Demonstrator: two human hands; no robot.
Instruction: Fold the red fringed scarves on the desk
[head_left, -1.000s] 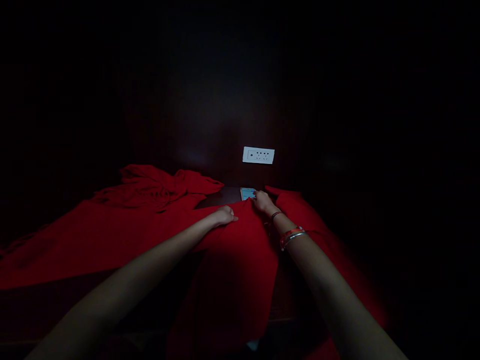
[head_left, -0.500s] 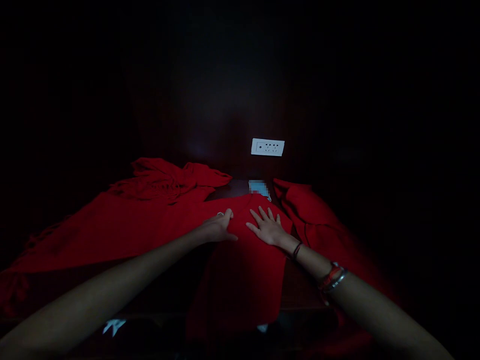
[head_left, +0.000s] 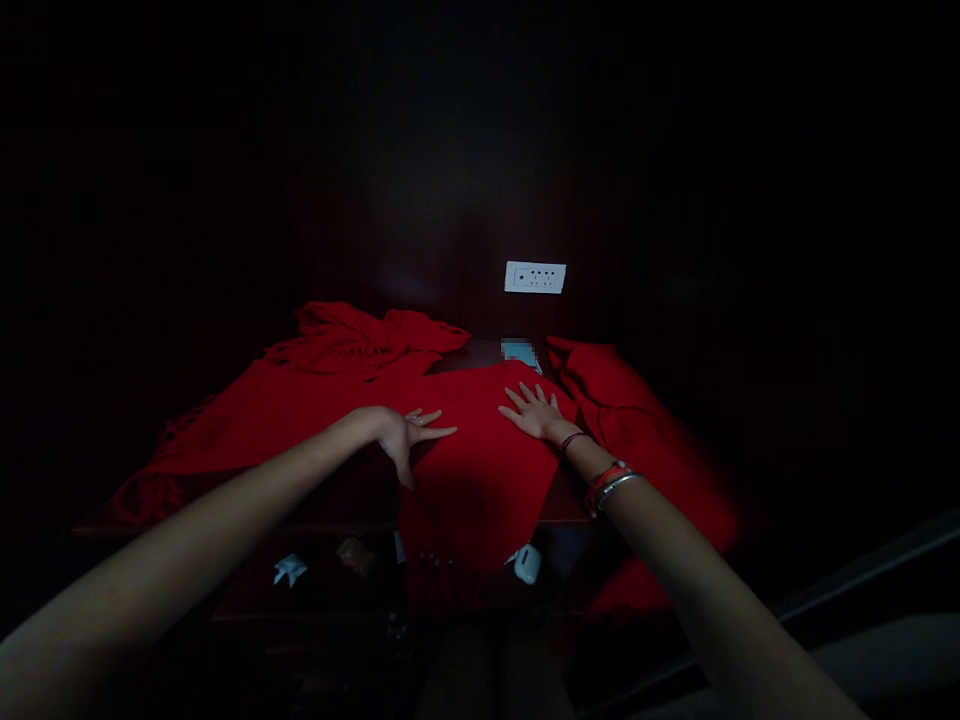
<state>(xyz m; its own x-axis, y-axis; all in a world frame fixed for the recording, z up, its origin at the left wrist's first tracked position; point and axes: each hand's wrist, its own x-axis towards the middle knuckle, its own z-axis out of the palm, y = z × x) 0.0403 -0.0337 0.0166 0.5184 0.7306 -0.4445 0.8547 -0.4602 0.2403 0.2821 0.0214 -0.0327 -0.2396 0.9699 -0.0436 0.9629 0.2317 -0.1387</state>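
Note:
A red fringed cloth, which looks like a scarf (head_left: 472,460), lies spread over a dark tabletop, its near end hanging past the front edge. My left hand (head_left: 409,435) touches the scarf's left side, fingers stretched out and the thumb pointing toward me. Across from it, my right hand (head_left: 532,412) rests flat on the upper right part with fingers spread. Bunched red fabric (head_left: 360,345) with fringes lies behind and left of my left hand. More red cloth (head_left: 630,420) is at the right, beside my right wrist.
A white wall socket (head_left: 535,277) is set in the dark back wall. Below it lies a light blue item (head_left: 519,352), partly blurred out. A ledge under the table edge bears a pale folded scrap (head_left: 289,570) and a white rounded object (head_left: 527,564). The surroundings are very dark.
My left hand has moved left and its fingers have stretched out. My right hand stays flat on the scarf. The view has tilted down, showing the scarf's fringed end and the lower ledge.

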